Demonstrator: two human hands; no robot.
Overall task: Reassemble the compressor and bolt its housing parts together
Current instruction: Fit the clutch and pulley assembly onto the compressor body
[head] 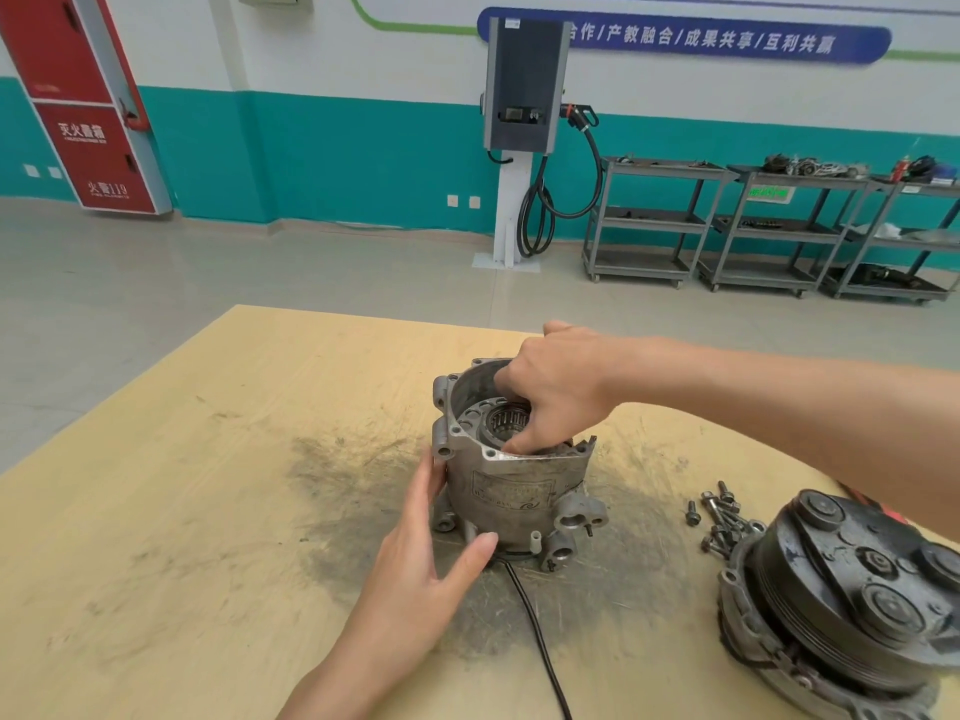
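1. Plywood, pale and scuffed, makes up the table (156,511) under my arms; a dark grease stain (353,491) spreads over its middle.
2. Nearest on my right, the pulley end (852,605) of the compressor lies on the table, its black grooved wheel tilted up towards me.
3. My left hand (421,553) reaches in from the bottom edge, fingers straight and together against the left wall of the housing (509,491), thumb laid across its base. Nothing is gripped; the hand steadies the part.
4. A black cable (540,641) runs from under the housing towards me, off the bottom edge.
5. Loose bolts (719,517) lie in a small heap on the table between the housing and the pulley end, just beside the pulley end's flange.
6. Grey cast metal, the housing stands upright on the stain at the table's centre, open end up, a worn label on its near wall.
7. My right hand (561,387) comes across from the right and dips into the open top, fingers curled down beside the bearing (506,422) in the bore. I cannot tell whether they pinch anything.
8. Beyond the table, a grey floor runs to a teal-and-white wall, with a charging post (522,85), a red fire cabinet (78,101) at left and metal carts (727,226) at right.
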